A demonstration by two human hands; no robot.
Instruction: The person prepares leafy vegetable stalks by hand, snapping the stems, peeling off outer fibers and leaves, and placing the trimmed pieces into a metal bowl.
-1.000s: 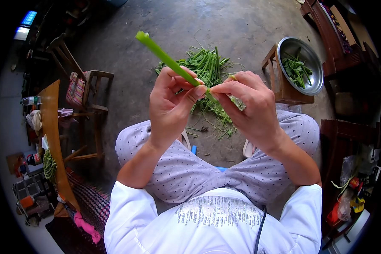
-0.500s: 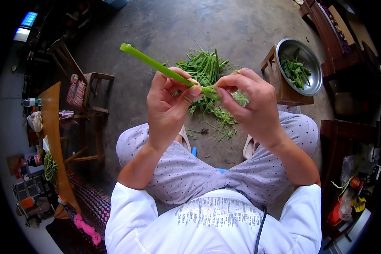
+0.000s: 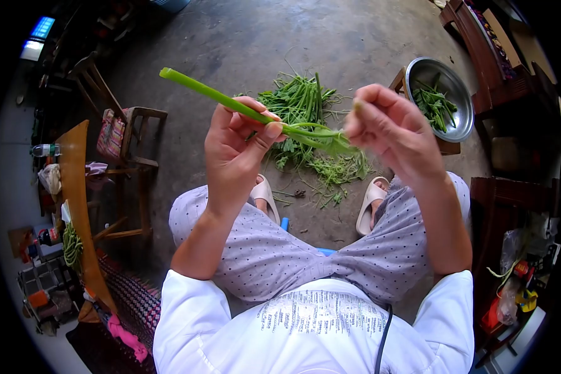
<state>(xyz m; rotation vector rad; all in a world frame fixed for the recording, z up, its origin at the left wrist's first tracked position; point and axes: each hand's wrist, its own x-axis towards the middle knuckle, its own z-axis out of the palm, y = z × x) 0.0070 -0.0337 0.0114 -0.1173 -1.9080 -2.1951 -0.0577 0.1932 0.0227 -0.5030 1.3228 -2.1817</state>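
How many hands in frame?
2: left hand pinching the green stalk; right hand, blurred, at the stalk's leafy end, grip unclear. No third hand shows, though the dark frame edges could hide one.

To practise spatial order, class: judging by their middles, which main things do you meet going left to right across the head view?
Plastic bottle, wooden chair, left hand, pile of greens, right hand, metal basin.

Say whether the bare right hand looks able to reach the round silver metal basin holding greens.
Likely yes, perhaps with a lean: nothing visible stands between the right hand and the basin on that same side.
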